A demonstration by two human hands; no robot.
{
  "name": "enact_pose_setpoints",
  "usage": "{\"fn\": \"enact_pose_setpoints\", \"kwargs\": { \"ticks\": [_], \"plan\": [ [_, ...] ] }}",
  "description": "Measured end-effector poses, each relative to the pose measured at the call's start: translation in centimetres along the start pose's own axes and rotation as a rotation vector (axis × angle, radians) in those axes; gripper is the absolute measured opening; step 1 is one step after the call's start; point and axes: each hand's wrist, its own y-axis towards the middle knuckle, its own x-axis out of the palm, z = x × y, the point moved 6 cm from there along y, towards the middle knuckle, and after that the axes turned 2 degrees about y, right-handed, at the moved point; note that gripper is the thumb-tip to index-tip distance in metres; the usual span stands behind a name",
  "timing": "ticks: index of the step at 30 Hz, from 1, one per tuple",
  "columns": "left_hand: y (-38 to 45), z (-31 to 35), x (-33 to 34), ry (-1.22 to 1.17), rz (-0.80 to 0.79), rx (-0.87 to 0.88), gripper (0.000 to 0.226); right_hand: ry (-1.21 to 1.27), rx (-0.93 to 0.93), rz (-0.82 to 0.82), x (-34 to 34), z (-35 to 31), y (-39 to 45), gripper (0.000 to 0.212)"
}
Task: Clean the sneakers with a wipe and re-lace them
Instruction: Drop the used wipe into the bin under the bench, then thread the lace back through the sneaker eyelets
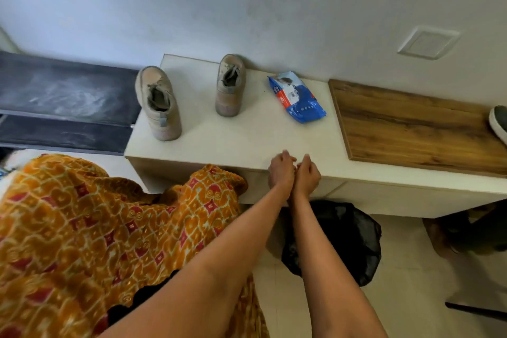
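A white bench (247,140) stands against the wall and carries all the task's things. On it, toward the wall, two beige sneakers stand upright with the heels toward the person and no laces visible in them: the left sneaker (159,103) near the bench's left edge, the right sneaker (230,85) further back, well apart from the first. Just beside the right sneaker, on its right, lies a blue wipes pack (296,97), flat on the bench. At the bench's front edge the left hand (281,170) and the right hand (307,173) touch each other, with fingers loosely curled; I cannot tell if they hold something. Right of the bench's white part is a wooden panel (411,129). Under the bench's front edge a black bag (343,239) lies on the floor.
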Motion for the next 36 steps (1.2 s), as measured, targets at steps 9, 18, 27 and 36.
{"fn": "enact_pose_setpoints", "kwargs": {
  "ticks": [9, 18, 27, 36],
  "plan": [
    [2.3, 12.9, -18.0, 0.383, 0.291, 0.47, 0.019, -0.157, -0.304, -0.386, 17.5, -7.9, -8.2, 0.032],
    [7.8, 12.9, -30.5, 0.468, 0.466, 0.321, 0.043, -0.611, -0.39, -0.745, 29.5, -6.6, -12.6, 0.04],
    [8.4, 10.5, -32.6, 0.392, 0.455, 0.288, 0.035, -0.869, -0.483, -0.71, 28.3, -6.5, -14.5, 0.03],
    [2.8, 7.1, -31.1, 0.538, 0.467, 0.347, 0.024, -1.023, -0.51, -0.603, 22.8, -6.0, -17.0, 0.043]
  ]
}}
